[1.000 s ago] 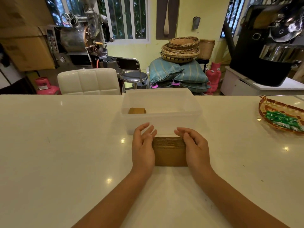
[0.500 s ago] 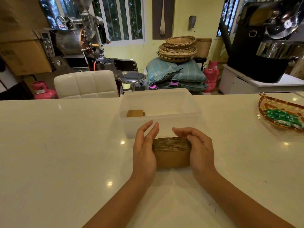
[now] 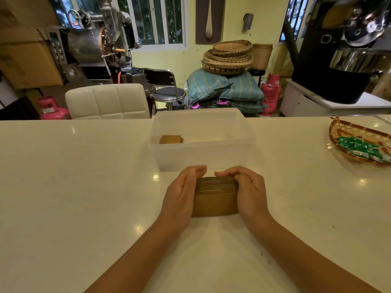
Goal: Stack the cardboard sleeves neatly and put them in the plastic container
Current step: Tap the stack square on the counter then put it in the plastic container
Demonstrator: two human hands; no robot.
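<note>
Head view: the left hand (image 3: 182,199) and right hand (image 3: 249,193) press a stack of cardboard sleeves (image 3: 215,197) between them on the white table (image 3: 74,187), just near of the plastic container (image 3: 201,144), which holds another sleeve bundle (image 3: 171,139) at its left.

Both hands covered the side edges of the cardboard sleeve stack (image 3: 215,195). The woven tray (image 3: 359,142) of green packets (image 3: 364,148) ran off the right edge. The container's frosted wall (image 3: 201,157) blurred the sleeves inside (image 3: 171,139).

Sleeve stack (image 3: 215,197) on desk (image 3: 74,187), between left hand (image 3: 182,195) and right hand (image 3: 249,191). Container (image 3: 201,157) just beyond hands, one sleeve bundle (image 3: 171,139) inside, left. Basket (image 3: 359,142) far right of hands.
</note>
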